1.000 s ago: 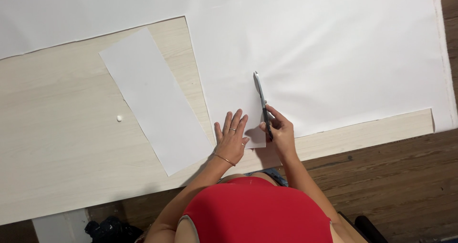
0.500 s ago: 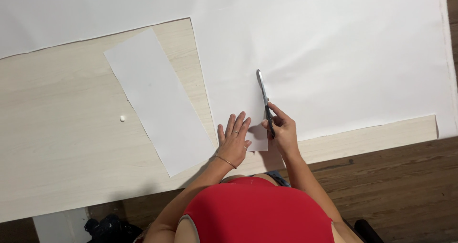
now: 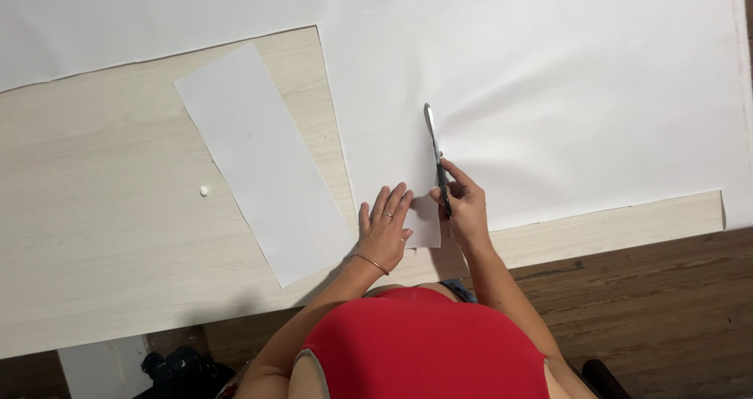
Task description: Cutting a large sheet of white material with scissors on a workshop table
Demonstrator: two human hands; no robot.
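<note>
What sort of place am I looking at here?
Probably a craft or home work area: a pale wooden table on a wood plank floor, covered by a big white sheet that the right hand cuts with scissors.

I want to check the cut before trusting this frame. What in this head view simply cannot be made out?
- Scissors handles: head view, wrapped by the right hand.
- How far the blades are parted: head view, too thin to tell.
- Large white sheet: head view, cut off by top and right edges.
- Small white speck on the table: head view, too small to identify.
- Paper under the left hand: head view, covered by the palm.
</note>
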